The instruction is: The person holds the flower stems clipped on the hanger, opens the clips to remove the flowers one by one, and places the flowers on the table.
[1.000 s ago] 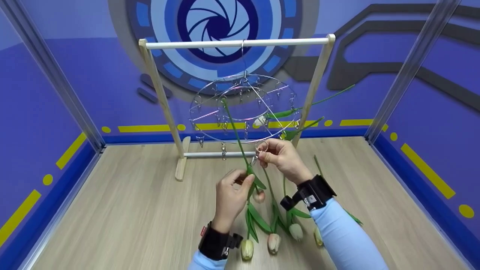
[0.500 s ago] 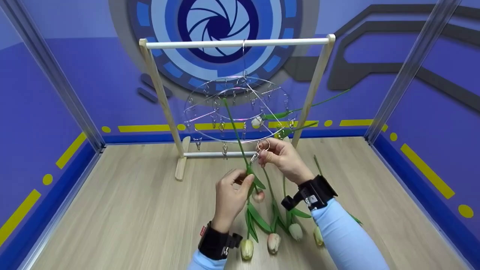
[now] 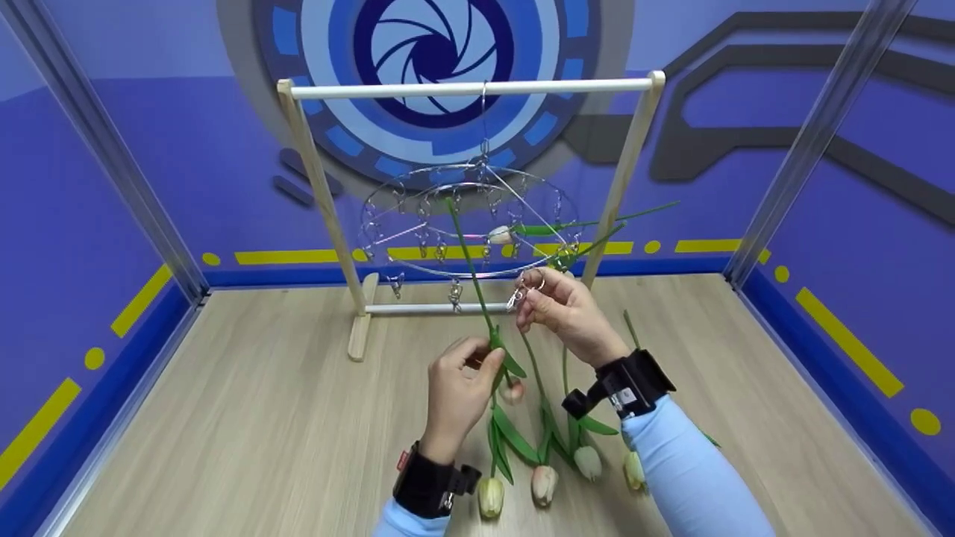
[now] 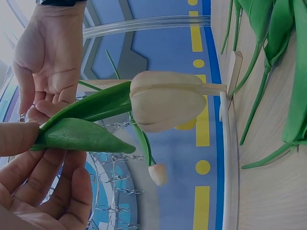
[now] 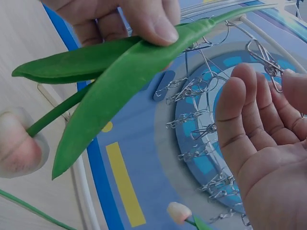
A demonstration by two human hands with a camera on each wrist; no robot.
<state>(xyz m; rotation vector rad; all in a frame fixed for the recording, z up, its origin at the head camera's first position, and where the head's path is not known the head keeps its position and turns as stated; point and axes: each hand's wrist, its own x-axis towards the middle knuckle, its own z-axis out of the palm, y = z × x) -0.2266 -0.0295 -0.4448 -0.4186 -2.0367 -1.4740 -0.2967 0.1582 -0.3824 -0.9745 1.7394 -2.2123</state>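
The left hand (image 3: 462, 388) pinches a tulip's green stem and leaves (image 5: 120, 76) between thumb and fingers. That tulip hangs head down, its pale pink bloom (image 4: 168, 100) below the hand, its stem end rising in front of the wire hanger. The right hand (image 3: 571, 313) pinches a metal clip (image 5: 266, 60) of the round wire hanger (image 3: 418, 272) between thumb and fingers, just right of the stem. Clip and stem stand apart. On the hanger's right side two other tulips hang sideways, one with a whitish bloom (image 3: 499, 235).
A wooden rack (image 3: 321, 179) with a white top bar (image 3: 388, 91) carries the hanger. Several tulips lie on the table (image 3: 261, 418) below and right of the hands, among them a yellowish bloom (image 3: 491, 498) and a pink one (image 3: 545, 485). Blue-purple walls stand around.
The hanger has turned and tilted, and its hanging tulips have shifted left. My right hand has moved slightly right with the clip, away from the stem. The left hand has barely moved.
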